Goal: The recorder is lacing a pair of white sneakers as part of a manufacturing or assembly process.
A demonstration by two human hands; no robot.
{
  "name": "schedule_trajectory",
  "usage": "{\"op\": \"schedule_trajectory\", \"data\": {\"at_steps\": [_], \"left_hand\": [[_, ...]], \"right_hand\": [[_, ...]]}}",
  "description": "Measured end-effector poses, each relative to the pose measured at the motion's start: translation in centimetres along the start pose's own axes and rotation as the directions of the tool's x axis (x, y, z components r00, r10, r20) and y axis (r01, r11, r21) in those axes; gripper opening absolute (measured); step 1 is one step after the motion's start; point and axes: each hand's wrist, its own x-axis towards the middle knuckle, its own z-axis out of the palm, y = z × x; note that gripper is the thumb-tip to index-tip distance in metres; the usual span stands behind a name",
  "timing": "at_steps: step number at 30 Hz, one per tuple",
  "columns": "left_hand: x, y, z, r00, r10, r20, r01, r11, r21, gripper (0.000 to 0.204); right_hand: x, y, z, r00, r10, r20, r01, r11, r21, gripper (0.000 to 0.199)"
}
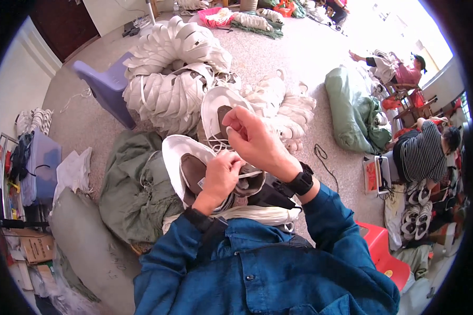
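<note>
A white shoe (194,168) with a brown insole lies in the person's lap, toe pointing up and away, just above a bundle of white laces (257,212) resting across the blue denim shirt (268,268); the left hand (220,176) has its grip closed on the shoe's upper near the tongue, fingers curled over the edge; the right hand (255,139) sits just above it, its grip pinched shut on a thin white lace (247,173) that runs down to the shoe; a second white shoe (218,113) stands tilted right behind the hands; beyond it a big heap of white shoe uppers (173,79) is piled on the floor beside a lilac plastic stool (108,86); a green cloth sack (134,184) slumps to the left of the lap; a red stool (383,252) stands at the right; farther right a person in a striped top (423,155) sits among more white shoes.
</note>
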Motion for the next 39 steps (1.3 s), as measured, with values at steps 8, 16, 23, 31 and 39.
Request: {"op": "schedule_trajectory", "data": {"at_steps": [8, 16, 23, 31, 39], "left_hand": [[-2.2, -0.5, 0.9, 0.898, 0.440, -0.014, -0.359, 0.749, 0.557, 0.012], [-1.7, -2.0, 1.3, 0.889, 0.456, -0.043, -0.357, 0.748, 0.559, 0.013], [-2.1, -1.0, 1.3, 0.928, 0.348, -0.130, -0.283, 0.889, 0.360, 0.011], [-2.0, -1.1, 0.9, 0.933, 0.315, -0.173, -0.263, 0.927, 0.270, 0.007], [-1.8, -0.1, 0.5, 0.975, 0.185, -0.125, -0.158, 0.968, 0.196, 0.013]], "right_hand": [[0.6, 1.1, 0.8, 0.992, -0.115, 0.052, 0.120, 0.987, -0.108, 0.015], [-2.9, 2.2, -1.4, 0.977, -0.189, -0.095, 0.148, 0.933, -0.329, 0.014], [-8.9, 7.3, 1.5, 1.000, -0.005, 0.025, 0.017, 0.858, -0.514, 0.015], [-12.6, 6.9, -2.3, 0.987, 0.087, 0.134, -0.027, 0.918, -0.396, 0.016], [-21.5, 9.7, -8.7, 0.879, 0.475, 0.047, -0.425, 0.823, -0.378, 0.017]]}}
